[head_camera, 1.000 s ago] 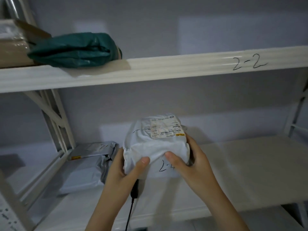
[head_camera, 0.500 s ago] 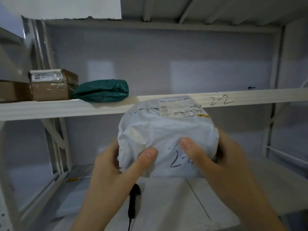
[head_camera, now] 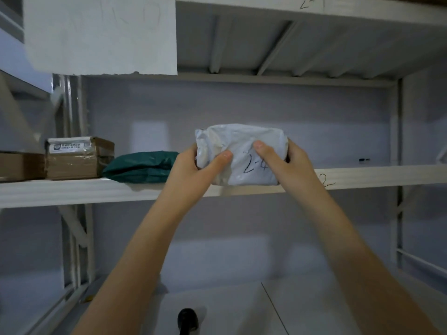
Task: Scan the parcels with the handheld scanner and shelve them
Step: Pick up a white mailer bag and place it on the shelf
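Both the left hand and the right hand gripped the soft white plastic mailer parcel marked "2-4" by its ends, its long axis parallel to the white metal shelf edge just below, the open shelf space lying straight ahead.

The white parcel bears a handwritten black "2-4" on its near face. The front edge of the middle shelf shows a handwritten "2", the rest hidden behind the arm. The top shelf edge carries handwriting starting with "2-". The label on the cardboard box is too blurred to read.
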Demonstrator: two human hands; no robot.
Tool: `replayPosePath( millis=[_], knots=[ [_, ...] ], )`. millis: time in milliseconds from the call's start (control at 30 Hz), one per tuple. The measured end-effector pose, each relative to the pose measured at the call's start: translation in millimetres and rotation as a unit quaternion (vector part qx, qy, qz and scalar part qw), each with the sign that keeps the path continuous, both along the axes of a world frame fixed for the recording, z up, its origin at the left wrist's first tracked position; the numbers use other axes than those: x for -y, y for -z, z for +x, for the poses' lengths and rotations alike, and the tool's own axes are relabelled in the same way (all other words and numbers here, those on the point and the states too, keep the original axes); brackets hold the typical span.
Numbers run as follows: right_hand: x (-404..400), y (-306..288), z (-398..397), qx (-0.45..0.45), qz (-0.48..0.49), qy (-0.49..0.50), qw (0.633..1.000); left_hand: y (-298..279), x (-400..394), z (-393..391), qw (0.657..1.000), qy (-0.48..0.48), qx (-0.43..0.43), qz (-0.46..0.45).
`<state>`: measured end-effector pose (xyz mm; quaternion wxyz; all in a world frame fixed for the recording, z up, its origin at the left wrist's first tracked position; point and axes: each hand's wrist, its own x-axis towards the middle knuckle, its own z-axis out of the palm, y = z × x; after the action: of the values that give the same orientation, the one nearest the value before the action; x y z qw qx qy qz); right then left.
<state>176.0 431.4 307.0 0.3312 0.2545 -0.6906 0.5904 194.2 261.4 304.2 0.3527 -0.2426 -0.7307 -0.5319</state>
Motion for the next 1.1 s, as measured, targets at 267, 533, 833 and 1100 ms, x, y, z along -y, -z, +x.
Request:
replayPosePath(
  millis=[267, 533, 833, 1100],
  knots=[
    [-3, 1, -78, 0.029, -0.012, -0.024, 0.999, 0, -11, -62, 0.998, -0.059, -0.005, 0.011],
    [-2, 1, -119, -0.009, 0.087, 0.056, 0.995, -1, -20, -80, 0.972, -0.225, 0.002, -0.074],
    [14, 38, -123, -0.324, 0.282, 0.346, 0.834, 42, -25, -106, 0.78, -0.483, -0.217, -0.334],
    [23, 47, -155, -0.302, 0.306, 0.364, 0.826, 55, -24, -138, 0.761, -0.519, -0.202, -0.332]
  ],
)
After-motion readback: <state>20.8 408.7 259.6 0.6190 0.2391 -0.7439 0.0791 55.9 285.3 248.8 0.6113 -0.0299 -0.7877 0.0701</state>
